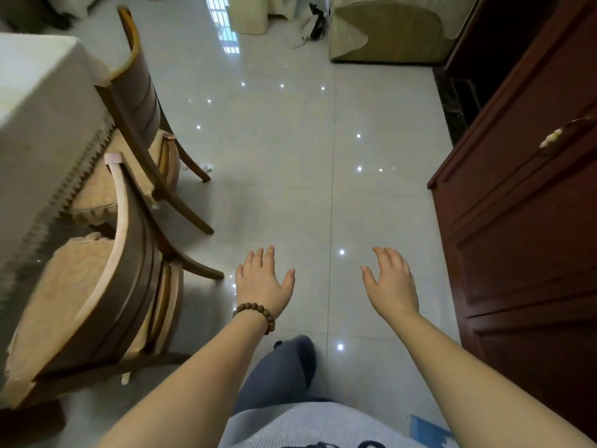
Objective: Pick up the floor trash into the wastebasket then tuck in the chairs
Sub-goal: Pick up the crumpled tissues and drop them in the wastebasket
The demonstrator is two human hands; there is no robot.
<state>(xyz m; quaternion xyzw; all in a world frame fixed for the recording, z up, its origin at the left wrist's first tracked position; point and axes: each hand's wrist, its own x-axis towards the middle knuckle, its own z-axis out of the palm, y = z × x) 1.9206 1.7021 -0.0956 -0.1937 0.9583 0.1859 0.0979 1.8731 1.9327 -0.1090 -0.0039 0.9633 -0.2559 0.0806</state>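
My left hand [263,279], with a bead bracelet on the wrist, and my right hand [392,282] are stretched out over the tiled floor, both empty with fingers apart. Two wooden chairs with tan cushions stand at the left: the near chair [129,279] and the far chair [139,101], both close against the cloth-covered table [42,118]. A small crumpled white scrap of trash [206,166] lies on the floor by the far chair's rear leg. More debris [315,27] lies far ahead by a sofa. No wastebasket is in sight.
A dark red wooden cabinet [523,221] lines the right side. A covered sofa [391,27] and a cream stool [248,14] stand at the far end. Glossy floor tiles [290,189] run between chairs and cabinet.
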